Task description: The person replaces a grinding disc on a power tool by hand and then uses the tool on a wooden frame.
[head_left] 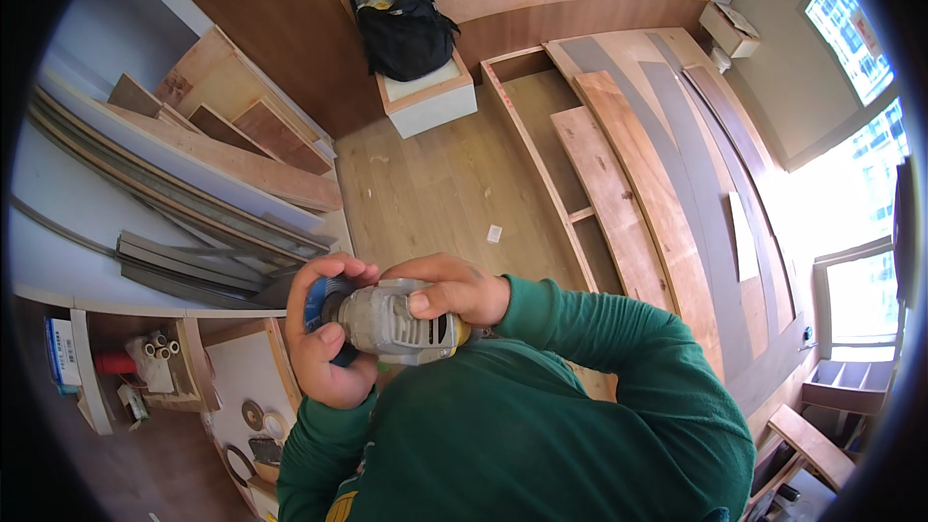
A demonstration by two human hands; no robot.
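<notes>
Close to my chest I hold a compact handheld power tool (394, 322), level, with a grey metal housing, slotted vents and a bit of yellow at its right end. A round blue part (316, 304) forms its left end. My left hand (329, 353) curls around that blue part, with the thumb beside the grey collar. My right hand (452, 288) grips the housing from above, its thumb lying on top near the vents. Whatever is fitted at the tool's left end is hidden by my left fingers, and its underside is out of sight.
Trim strips (193, 261) and boards (222, 159) lie on the left shelf. Below it, a cubby (155, 353) holds rolls. Ahead, a black backpack (404, 24) sits on a white box (435, 110). Long planks (619, 203) cover a low frame at right.
</notes>
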